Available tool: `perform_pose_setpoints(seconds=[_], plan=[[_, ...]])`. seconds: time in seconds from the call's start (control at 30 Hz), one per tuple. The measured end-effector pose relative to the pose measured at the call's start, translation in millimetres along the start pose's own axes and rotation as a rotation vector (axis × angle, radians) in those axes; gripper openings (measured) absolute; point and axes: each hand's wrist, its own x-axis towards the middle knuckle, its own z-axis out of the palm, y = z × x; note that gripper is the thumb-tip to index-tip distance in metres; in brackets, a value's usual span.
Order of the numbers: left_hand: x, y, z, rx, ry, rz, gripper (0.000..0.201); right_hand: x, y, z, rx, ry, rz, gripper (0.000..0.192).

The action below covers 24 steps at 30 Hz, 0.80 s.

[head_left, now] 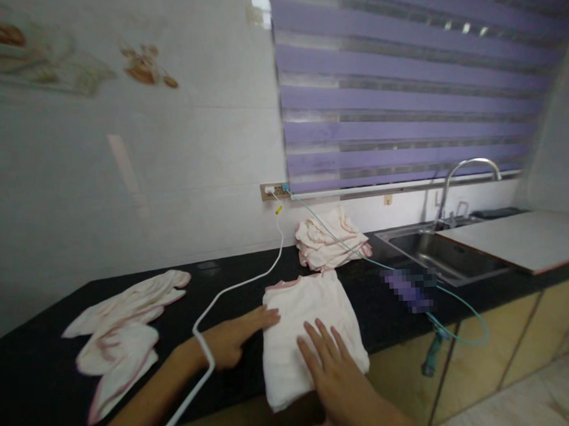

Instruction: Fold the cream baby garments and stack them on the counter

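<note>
A white cloth with pink trim (297,371), folded into a thick rectangle, lies at the front edge of the counter, its near end reaching over the edge. My right hand (333,363) rests flat on its lower right part, fingers spread. At the cloth's left side is my left hand (238,336), its index finger stretched out and touching the edge while the other fingers curl below. Behind the folded cloth sits a crumpled pile of similar pink-edged cloths (328,236). Another loose, rumpled cloth (123,329) is spread on the counter to the left.
A white cable (222,292) runs from the wall socket (274,191) across my left forearm. A teal cord (353,251) leads to a blurred purple object (407,289) on the dark counter (230,270). Right of it are a sink (459,261), tap (472,162) and pale board (529,238).
</note>
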Motion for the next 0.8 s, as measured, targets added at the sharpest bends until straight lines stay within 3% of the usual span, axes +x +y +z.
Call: perform_pose_setpoints(seconds=[0.07,0.17,0.37,0.6,0.7,0.8], plan=[[16,-16,0.6,-0.051,-0.044,-0.061,0.097,30,-16,14,0.012,-0.011,0.031,0.154],[36,-27,13.2,-0.112,-0.052,-0.116,0.073,63,-28,30,-0.005,-0.077,0.121,0.143],[30,-25,47.1,-0.054,0.154,-0.130,0.053,64,-31,34,-0.040,-0.078,0.168,0.119],[-3,21,65.6,0.012,0.426,-0.172,0.038,38,-29,55,-0.035,0.104,0.088,0.069],[-15,43,68.1,0.076,0.476,-0.181,0.030,23,-26,56,0.029,0.119,0.034,0.065],[-29,57,70.9,0.161,0.465,-0.199,0.028,9,-22,45,0.132,0.054,-0.033,0.068]])
